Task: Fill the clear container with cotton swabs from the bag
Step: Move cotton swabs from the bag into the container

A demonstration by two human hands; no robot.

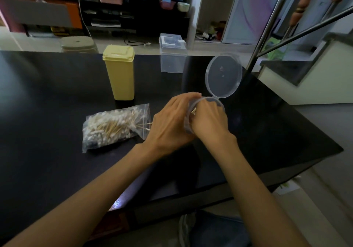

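- The left hand (168, 124) curls its fingers round the side of the round clear plastic container (207, 101), holding it tilted just above the dark glossy tabletop (57, 94).
- The container's hinged round clear lid (223, 75) stands swung open behind the mouth, out of the way of loading.
- The right hand (209, 121) is at the container's mouth with its fingers bent down into it; a sliver of pale stick shows between the two hands, so it seems to be feeding swabs in, but whether the fingers pinch anything cannot be told, since they are hidden by the back of the hand.
- The clear zip bag of wooden-stick cotton swabs (112, 125) lies on the table just left of the left hand, open end toward the hands, a few sticks poking out; it looks mostly full, so the filling is probably at an early stage.
- To do this step well: hold the container steady and tilted so the swabs slide in lengthwise, keep each bunch parallel, and let go only once the tips are inside the rim.
- Small bunches should pack more neatly than a large handful, and keeping the lid back avoids snagging.
- A tall yellow plastic canister (119, 73) and a clear rectangular plastic box (172, 55) stand farther back, untouched.
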